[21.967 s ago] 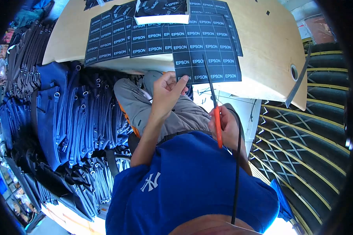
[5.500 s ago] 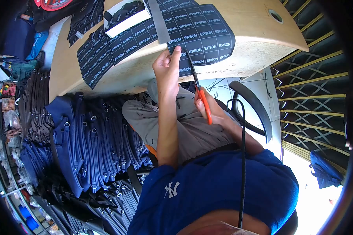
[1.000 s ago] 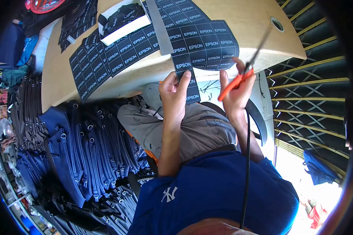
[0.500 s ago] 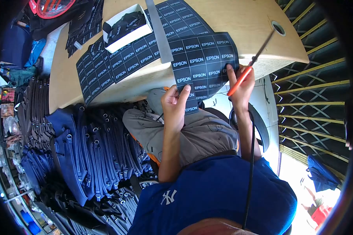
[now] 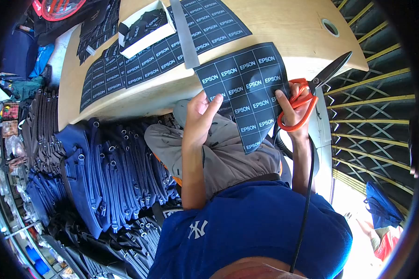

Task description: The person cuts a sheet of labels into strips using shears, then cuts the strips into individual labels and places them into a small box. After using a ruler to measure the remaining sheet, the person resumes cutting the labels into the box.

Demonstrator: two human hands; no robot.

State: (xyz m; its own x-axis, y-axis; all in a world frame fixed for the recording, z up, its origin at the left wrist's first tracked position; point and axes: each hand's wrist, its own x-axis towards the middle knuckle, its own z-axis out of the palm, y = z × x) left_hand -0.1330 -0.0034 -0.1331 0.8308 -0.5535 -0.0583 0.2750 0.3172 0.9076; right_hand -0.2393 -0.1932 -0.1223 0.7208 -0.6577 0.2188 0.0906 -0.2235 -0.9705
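A black sheet printed with a grid of EPSON labels hangs over my lap, between both hands. My left hand pinches its left edge between thumb and fingers. My right hand holds orange-handled scissors, blades pointing up and right, while its thumb presses on the sheet's right edge. More EPSON sheets lie on the table, with a metal ruler across them. Beside the ruler stands a white box with black pieces in it.
The wooden table has a round hole near its right end. Dark blue straps with metal rings hang at the left. A folding metal gate stands on the right. A black cable runs over my shirt. A red bag lies at the top left.
The sheet has turned and swung lower over my lap. My left hand has shifted slightly left. The scissors have turned in my right hand, and their handles and blades now show broadside.
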